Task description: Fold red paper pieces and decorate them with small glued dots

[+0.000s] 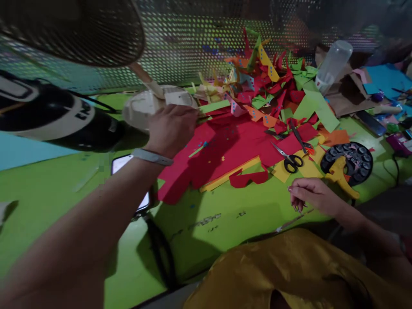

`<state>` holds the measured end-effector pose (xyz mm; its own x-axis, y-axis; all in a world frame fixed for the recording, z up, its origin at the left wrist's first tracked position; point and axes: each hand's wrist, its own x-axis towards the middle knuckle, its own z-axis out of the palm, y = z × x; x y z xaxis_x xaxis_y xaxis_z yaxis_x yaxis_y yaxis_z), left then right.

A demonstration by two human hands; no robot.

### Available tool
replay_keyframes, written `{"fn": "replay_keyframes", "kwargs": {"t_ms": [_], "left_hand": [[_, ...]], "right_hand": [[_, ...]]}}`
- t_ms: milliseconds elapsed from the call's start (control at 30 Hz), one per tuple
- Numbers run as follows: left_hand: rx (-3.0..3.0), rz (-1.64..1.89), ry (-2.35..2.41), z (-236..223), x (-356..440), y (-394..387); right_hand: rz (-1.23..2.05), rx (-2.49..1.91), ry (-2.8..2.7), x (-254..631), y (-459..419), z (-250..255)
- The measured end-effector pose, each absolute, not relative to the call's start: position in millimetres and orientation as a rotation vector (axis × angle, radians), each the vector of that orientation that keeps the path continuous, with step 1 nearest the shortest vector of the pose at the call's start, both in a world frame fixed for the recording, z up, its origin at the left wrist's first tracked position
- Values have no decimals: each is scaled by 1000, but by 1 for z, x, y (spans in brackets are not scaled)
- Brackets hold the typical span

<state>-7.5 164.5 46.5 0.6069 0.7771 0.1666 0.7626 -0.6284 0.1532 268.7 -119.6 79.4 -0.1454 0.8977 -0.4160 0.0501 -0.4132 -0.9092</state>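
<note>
My left hand [174, 126], with a pale band on its wrist, reaches over the front of the round white base [137, 109] of a table fan. Its fingers bend down and away, so their tips are hidden. My right hand [310, 195] hovers low near the table's front edge with its fingers curled in. A thin pale strip [289, 224] shows just below it; whether the fingers hold it is unclear. Between the hands lie red paper sheets [222, 141], a red paper eye mask [249, 177] and black-handled scissors [291, 163].
Cut paper pieces [270, 81] pile up against the mesh at the back. A dark round tray [349, 161] with a yellow tool [343, 178] stands right. The fan head [71, 30], a black bottle [61, 116] and a phone [120, 163] are left. A clear bottle [334, 64] stands behind.
</note>
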Motion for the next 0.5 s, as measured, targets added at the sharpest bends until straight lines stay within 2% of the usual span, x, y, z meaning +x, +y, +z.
{"fn": "replay_keyframes", "kwargs": {"t_ms": [167,233,367,433,500], "left_hand": [[2760,324,1374,44,6,157],[2731,385,1296,43,3,141],[2581,424,1158,43,-12,94],[2479,312,1074,42,-21,71],[2399,257,1073,39,-27,53]], "right_hand": [[1390,-1667,-1250,292,-153,85],[1041,-1844,-1376,309,-170,86],[107,-2260,-1476,347,-199,77],[-152,-2492,-1484,361,-208,68],[-211,-2618,-1563,369,-213,58]]}}
